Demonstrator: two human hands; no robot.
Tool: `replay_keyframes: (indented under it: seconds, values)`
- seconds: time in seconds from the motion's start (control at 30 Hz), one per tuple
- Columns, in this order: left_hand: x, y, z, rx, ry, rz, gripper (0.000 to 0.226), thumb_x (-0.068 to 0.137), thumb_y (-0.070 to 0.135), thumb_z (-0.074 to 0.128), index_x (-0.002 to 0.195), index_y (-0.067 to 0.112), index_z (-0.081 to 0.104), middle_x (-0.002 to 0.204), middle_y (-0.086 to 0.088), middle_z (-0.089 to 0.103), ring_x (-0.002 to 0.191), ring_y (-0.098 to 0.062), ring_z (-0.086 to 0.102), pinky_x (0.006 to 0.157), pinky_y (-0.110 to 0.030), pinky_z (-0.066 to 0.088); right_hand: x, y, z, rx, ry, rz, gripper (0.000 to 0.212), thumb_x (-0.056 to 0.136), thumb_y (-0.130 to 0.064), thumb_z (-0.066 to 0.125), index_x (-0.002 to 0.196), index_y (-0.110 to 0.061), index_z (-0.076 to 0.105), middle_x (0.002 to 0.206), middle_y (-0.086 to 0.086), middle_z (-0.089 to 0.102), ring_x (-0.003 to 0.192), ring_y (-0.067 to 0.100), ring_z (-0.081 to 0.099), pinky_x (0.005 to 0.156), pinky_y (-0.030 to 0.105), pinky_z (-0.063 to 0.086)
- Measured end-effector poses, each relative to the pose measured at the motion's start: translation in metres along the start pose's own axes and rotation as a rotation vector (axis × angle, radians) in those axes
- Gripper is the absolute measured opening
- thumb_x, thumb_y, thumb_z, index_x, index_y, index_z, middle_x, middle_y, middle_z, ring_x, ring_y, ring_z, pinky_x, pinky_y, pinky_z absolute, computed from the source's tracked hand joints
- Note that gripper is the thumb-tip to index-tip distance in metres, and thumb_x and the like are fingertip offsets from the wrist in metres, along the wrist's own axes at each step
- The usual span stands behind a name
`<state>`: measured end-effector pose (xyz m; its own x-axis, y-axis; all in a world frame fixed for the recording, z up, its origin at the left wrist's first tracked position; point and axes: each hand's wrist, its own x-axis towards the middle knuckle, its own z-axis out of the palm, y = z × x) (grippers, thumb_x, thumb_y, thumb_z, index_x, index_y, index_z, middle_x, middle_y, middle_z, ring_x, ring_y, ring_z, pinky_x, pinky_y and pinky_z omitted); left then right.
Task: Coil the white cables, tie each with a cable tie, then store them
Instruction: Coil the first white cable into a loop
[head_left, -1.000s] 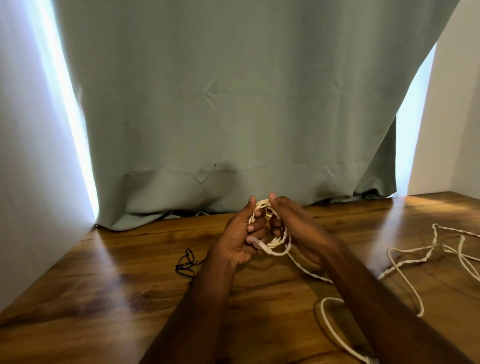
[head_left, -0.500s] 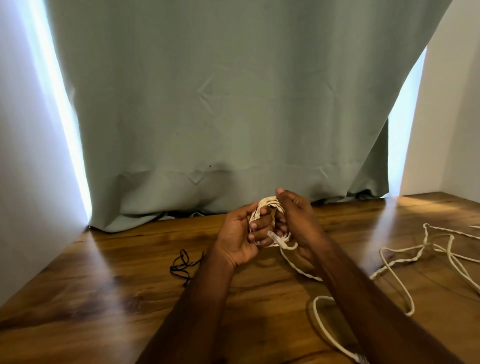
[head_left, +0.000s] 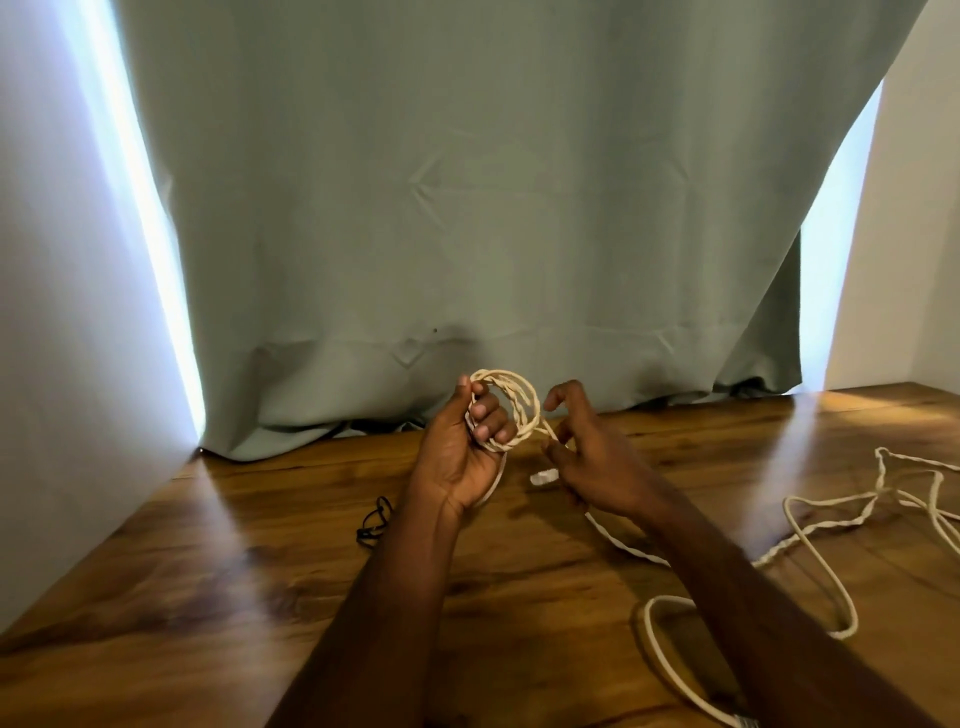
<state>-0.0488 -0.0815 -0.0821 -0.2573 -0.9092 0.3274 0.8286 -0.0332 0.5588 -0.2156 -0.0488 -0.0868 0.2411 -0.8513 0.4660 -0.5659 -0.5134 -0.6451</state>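
My left hand (head_left: 460, 452) grips a small coil of white twisted cable (head_left: 511, 402), thumb and fingers curled round its left side, held above the wooden table (head_left: 260, 571). Just to the right, my right hand (head_left: 587, 462) has its fingers loosely curled and the strand leaving the coil runs between them; a white plug end (head_left: 544, 476) hangs by its palm. The rest of the cable trails under my right forearm into loose white cable loops (head_left: 831, 519) on the table at the right. Black cable ties (head_left: 375, 525) lie on the table left of my left wrist.
A grey-green curtain (head_left: 467, 208) hangs across the back down to the table's far edge. White walls (head_left: 62, 364) close in on the left and right. More white cable runs to the bottom edge (head_left: 675, 675).
My hands have drawn apart: the right hand has left the coil and moved right and down along the strand. The coil in my left hand stands more open and upright.
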Motion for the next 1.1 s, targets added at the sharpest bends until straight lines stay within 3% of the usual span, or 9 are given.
replay_keyframes:
  seconds: [0.07, 0.17, 0.4, 0.53, 0.67, 0.73, 0.83, 1.0, 1.1]
  values:
    - [0.001, 0.002, 0.001, -0.009, 0.044, 0.027, 0.035, 0.106, 0.031, 0.032, 0.079, 0.015, 0.047, 0.051, 0.006, 0.044, 0.037, -0.005, 0.039, 0.042, -0.020, 0.037, -0.001, -0.002, -0.002, -0.069, -0.005, -0.042, 0.012, 0.104, -0.015, 0.051, 0.104, -0.023, 0.060, 0.086, 0.004, 0.067, 0.054, 0.012, 0.060, 0.049, 0.039, 0.056]
    - [0.001, 0.007, 0.001, -0.011, 0.125, 0.052, 0.036, 0.106, 0.032, 0.036, 0.078, 0.014, 0.050, 0.052, 0.004, 0.053, 0.041, -0.006, 0.050, 0.045, -0.019, 0.044, -0.002, -0.006, -0.008, -0.038, -0.042, -0.023, 0.037, 0.102, -0.008, 0.045, 0.080, -0.028, 0.068, 0.073, -0.003, 0.064, 0.063, 0.019, 0.060, 0.059, 0.041, 0.055]
    - [-0.001, 0.003, 0.009, 0.041, 0.224, 0.077, 0.045, 0.105, 0.036, 0.038, 0.088, 0.000, 0.061, 0.076, -0.013, 0.074, 0.071, -0.020, 0.075, 0.061, -0.026, 0.061, -0.001, -0.009, 0.005, -0.307, -0.224, -0.206, 0.017, 0.100, -0.019, 0.060, 0.111, -0.019, 0.073, 0.091, -0.007, 0.070, 0.076, 0.005, 0.060, 0.065, 0.023, 0.046]
    - [0.000, -0.008, 0.015, 0.332, 0.278, 0.113, 0.062, 0.105, 0.036, 0.038, 0.061, 0.008, 0.071, 0.062, -0.010, 0.070, 0.060, -0.019, 0.072, 0.058, -0.026, 0.058, -0.001, -0.014, 0.012, -0.232, -0.217, -0.343, 0.017, 0.100, -0.025, 0.060, 0.098, -0.016, 0.074, 0.083, -0.005, 0.069, 0.069, 0.008, 0.059, 0.061, 0.021, 0.042]
    - [0.000, -0.020, 0.012, 0.609, 0.269, 0.200, 0.033, 0.103, 0.029, 0.049, 0.079, 0.007, 0.057, 0.059, -0.004, 0.065, 0.051, -0.017, 0.062, 0.052, -0.026, 0.051, -0.001, -0.015, 0.011, -0.133, -0.100, -0.370, 0.012, 0.096, -0.020, 0.067, 0.104, -0.016, 0.075, 0.100, -0.007, 0.073, 0.085, 0.007, 0.066, 0.073, 0.023, 0.052]
    - [0.002, -0.022, 0.006, 0.653, 0.230, 0.245, 0.030, 0.101, 0.026, 0.052, 0.076, 0.010, 0.054, 0.057, -0.001, 0.060, 0.051, -0.014, 0.058, 0.053, -0.025, 0.047, -0.003, -0.016, 0.009, -0.078, -0.031, -0.324, 0.010, 0.094, -0.017, 0.069, 0.100, -0.016, 0.077, 0.090, -0.014, 0.072, 0.079, 0.005, 0.067, 0.069, 0.020, 0.051]
    - [0.003, -0.023, 0.003, 0.606, 0.211, 0.239, 0.029, 0.102, 0.025, 0.050, 0.080, 0.009, 0.057, 0.063, -0.002, 0.061, 0.057, -0.014, 0.060, 0.057, -0.026, 0.049, -0.003, -0.018, 0.008, 0.076, 0.039, -0.248, 0.013, 0.095, -0.015, 0.068, 0.089, -0.024, 0.075, 0.067, -0.019, 0.067, 0.059, 0.004, 0.063, 0.059, 0.020, 0.047]
    - [0.000, -0.019, 0.007, 0.360, 0.245, 0.149, 0.035, 0.104, 0.032, 0.044, 0.095, 0.003, 0.062, 0.075, -0.012, 0.073, 0.066, -0.021, 0.071, 0.060, -0.030, 0.058, -0.005, -0.020, 0.002, 0.069, 0.022, -0.245, 0.014, 0.092, -0.009, 0.070, 0.092, -0.020, 0.078, 0.071, -0.013, 0.070, 0.062, 0.004, 0.061, 0.060, 0.016, 0.045]
    - [0.001, -0.007, 0.005, 0.090, 0.236, 0.124, 0.033, 0.103, 0.036, 0.042, 0.081, 0.014, 0.054, 0.054, -0.001, 0.060, 0.045, -0.011, 0.059, 0.047, -0.021, 0.050, -0.005, -0.016, -0.007, 0.046, -0.028, -0.244, 0.027, 0.092, -0.007, 0.067, 0.080, -0.030, 0.073, 0.064, -0.016, 0.066, 0.058, 0.004, 0.056, 0.058, 0.018, 0.041]
